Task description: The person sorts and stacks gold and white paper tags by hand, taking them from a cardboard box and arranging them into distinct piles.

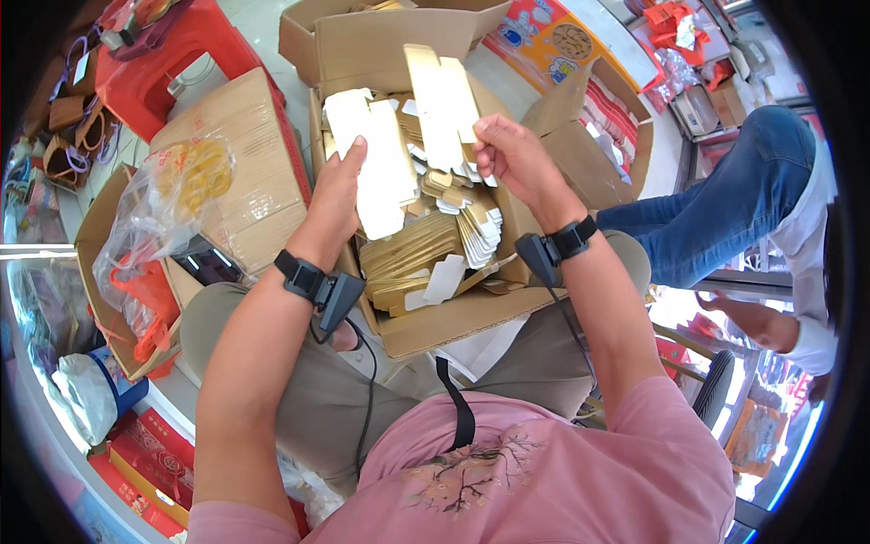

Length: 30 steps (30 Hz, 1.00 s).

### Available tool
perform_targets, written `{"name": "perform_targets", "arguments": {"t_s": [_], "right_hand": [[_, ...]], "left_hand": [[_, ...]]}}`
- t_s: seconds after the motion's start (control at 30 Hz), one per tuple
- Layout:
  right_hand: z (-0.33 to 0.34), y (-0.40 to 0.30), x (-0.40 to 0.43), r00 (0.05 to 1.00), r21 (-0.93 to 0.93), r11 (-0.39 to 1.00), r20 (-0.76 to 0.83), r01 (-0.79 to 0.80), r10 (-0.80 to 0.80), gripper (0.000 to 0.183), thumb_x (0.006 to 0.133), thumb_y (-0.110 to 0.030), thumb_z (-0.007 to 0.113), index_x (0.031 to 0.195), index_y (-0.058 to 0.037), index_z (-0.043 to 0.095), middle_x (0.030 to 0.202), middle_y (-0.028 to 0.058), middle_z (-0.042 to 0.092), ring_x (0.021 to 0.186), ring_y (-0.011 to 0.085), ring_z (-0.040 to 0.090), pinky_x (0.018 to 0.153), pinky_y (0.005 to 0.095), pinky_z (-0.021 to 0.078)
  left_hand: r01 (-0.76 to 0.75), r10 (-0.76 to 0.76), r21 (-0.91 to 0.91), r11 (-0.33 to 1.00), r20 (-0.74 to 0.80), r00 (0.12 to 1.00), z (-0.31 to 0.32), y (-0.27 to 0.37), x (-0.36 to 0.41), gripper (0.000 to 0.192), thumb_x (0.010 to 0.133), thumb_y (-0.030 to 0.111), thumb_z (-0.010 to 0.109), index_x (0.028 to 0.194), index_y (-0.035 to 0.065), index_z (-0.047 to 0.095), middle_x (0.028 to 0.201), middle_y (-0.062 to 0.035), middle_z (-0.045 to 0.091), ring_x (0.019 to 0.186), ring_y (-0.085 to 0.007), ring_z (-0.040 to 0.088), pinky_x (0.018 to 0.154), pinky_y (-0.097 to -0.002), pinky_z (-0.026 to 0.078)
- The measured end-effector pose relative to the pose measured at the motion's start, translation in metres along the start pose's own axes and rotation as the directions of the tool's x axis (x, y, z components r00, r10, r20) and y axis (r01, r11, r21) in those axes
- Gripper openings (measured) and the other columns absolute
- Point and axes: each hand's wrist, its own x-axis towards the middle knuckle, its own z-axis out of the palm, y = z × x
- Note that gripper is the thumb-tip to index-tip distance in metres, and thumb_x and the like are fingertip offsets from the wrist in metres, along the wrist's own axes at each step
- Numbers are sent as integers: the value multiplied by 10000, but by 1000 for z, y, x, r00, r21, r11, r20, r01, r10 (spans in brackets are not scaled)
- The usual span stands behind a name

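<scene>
An opened cardboard box (pixel 435 319) stands between the knees, filled with flat, folded gold cartons (pixel 408 251). My left hand (pixel 333 197) holds a stack of flat gold cartons (pixel 380 163) over the box's left side, thumb on top. Between the thumb and fingers of my right hand (pixel 510 153) is the edge of another flat gold carton (pixel 438 109), raised over the box's far right part. Both shiny surfaces glare white. Lower in the box, a fan of cartons with white edges (pixel 479 234) leans beside a gold row.
A closed cardboard box (pixel 251 190) with a plastic bag (pixel 197 170) on it lies left, near a red plastic stool (pixel 183 54). At right are an open box with red striped packs (pixel 612 122) and a person's jeans-clad leg (pixel 720 190).
</scene>
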Motion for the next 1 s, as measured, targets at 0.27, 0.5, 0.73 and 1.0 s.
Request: {"name": "perform_targets", "arguments": {"t_s": [0.27, 0.5, 0.73, 1.0], "right_hand": [[33, 36, -5, 975, -111, 984, 164, -136, 153, 155, 947, -221, 648, 932, -91, 565, 800, 16, 626, 625, 62, 581, 554, 221, 489], [41, 47, -9, 968, -308, 942, 164, -132, 189, 247, 933, -306, 648, 919, -71, 576, 798, 25, 634, 644, 94, 603, 552, 240, 489], [-14, 42, 38, 993, -573, 819, -89, 9, -73, 230, 933, -281, 627, 942, -53, 598, 758, 3, 613, 669, 74, 586, 563, 221, 469], [-88, 90, 69, 954, -882, 445, -251, -155, -166, 343, 792, -371, 713, 797, -38, 630, 749, 142, 660, 702, 263, 632, 696, 387, 497]], "left_hand": [[-24, 27, -46, 999, 64, 998, 7, 4, -5, 480, 1059, 364, 404, 1309, -39, 480, 1233, -160, 613, 1081, -235, 642, 914, -373, 550], [-19, 19, -11, 1000, 49, 999, 3, 0, -2, 490, 1027, 376, 497, 1296, -33, 495, 1188, -140, 626, 1032, -212, 648, 878, -350, 551], [-58, 59, 8, 998, -86, 995, -6, 11, 2, 384, 1027, 268, 513, 1237, -52, 541, 1171, -130, 650, 1011, -184, 658, 879, -323, 552], [-62, 59, -18, 998, -141, 988, 5, 14, 0, 364, 1026, 253, 516, 1217, -54, 559, 1148, -125, 661, 1009, -176, 657, 892, -312, 543]]}}
